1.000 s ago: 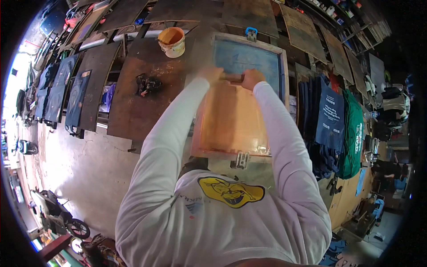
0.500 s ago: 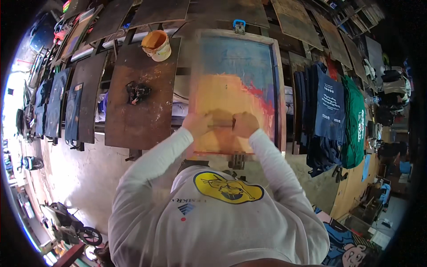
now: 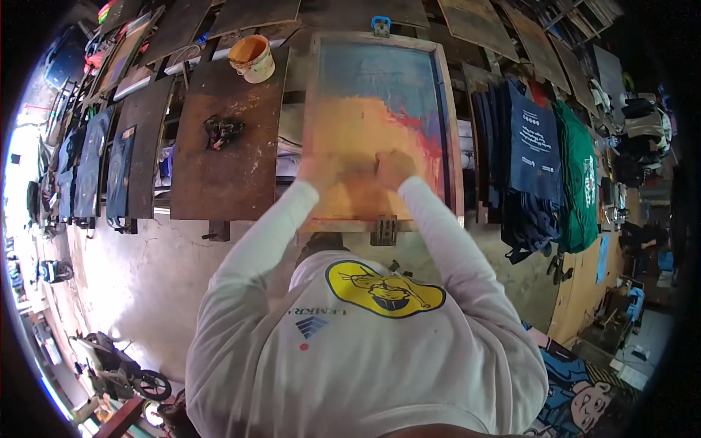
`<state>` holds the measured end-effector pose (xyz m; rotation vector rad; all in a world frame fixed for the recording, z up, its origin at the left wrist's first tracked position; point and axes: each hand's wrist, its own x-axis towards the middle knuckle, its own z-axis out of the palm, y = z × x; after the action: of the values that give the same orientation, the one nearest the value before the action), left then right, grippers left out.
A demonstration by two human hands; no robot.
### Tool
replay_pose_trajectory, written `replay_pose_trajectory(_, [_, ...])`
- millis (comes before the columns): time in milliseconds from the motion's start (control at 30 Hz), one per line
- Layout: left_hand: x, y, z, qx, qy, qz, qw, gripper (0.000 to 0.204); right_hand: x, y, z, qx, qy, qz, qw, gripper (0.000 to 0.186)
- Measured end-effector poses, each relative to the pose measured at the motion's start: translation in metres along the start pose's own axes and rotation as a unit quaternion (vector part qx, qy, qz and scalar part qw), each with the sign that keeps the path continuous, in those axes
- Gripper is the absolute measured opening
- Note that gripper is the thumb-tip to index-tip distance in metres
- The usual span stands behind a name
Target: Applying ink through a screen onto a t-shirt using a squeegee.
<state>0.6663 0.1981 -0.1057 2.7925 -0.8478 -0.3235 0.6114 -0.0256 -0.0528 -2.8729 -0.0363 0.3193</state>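
A wooden-framed printing screen [image 3: 450, 139] lies before me, its mesh blue at the far end, with yellow-orange over the middle and near part and red along the right. Across the nearer half of the mesh sits a squeegee [image 3: 356, 169], blurred, with a brownish bar. My left hand [image 3: 319, 174] closes round its left end. At its right end my right hand [image 3: 395, 169] grips it, fingers curled over. Both hands are smeared by motion, and the squeegee's lower edge cannot be made out.
Left of the screen, a dark board [image 3: 219, 175] bears an ink-stained bucket [image 3: 252, 60] and a crumpled black lump [image 3: 223, 131]. A blue-topped clamp [image 3: 380, 28] is at the screen's far edge, metal hardware [image 3: 384, 231] at its near edge. Navy garments [image 3: 537, 146] and green ones [image 3: 577, 179] hang right.
The whole scene sits higher in the view, as the camera has tilted or moved. Both hands still hold the squeegee over the near half of the screen, with little shift along it.
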Motion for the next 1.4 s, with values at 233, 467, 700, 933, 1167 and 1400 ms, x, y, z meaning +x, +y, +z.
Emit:
replay_pose_trajectory(233, [-0.092, 0.065, -0.059, -0.029, 0.038, 0.005, 0.999, 0.057, -0.076, -0.011, 0.015, 0.046, 0.135, -0.017, 0.99, 0.019])
replay_pose_trajectory(467, [-0.286, 0.123, -0.039, -0.288, 0.52, -0.184, 0.783, 0.045, -0.156, -0.024, 0.012, 0.554, 0.161, -0.002, 0.817, 0.007])
replay_pose_trajectory(700, [-0.499, 0.193, 0.074, -0.319, 0.46, -0.468, 0.684, 0.029, -0.264, -0.117, 0.036, 0.73, -0.106, -0.046, 0.674, 0.022])
replay_pose_trajectory(933, [-0.582, 0.246, 0.067, -0.288, 0.63, -0.501, 0.518, 0.026, -0.37, -0.182, 0.071, 0.664, -0.351, -0.126, 0.648, 0.022])
replay_pose_trajectory(1167, [-0.693, 0.334, 0.083, -0.203, 0.63, -0.569, 0.489, 0.027, -0.46, -0.216, 0.097, 0.601, -0.491, -0.163, 0.61, 0.013])
replay_pose_trajectory(1400, [-0.805, 0.431, 0.129, -0.178, 0.65, -0.631, 0.384, 0.026, -0.571, -0.241, 0.141, 0.575, -0.566, -0.141, 0.574, 0.014])
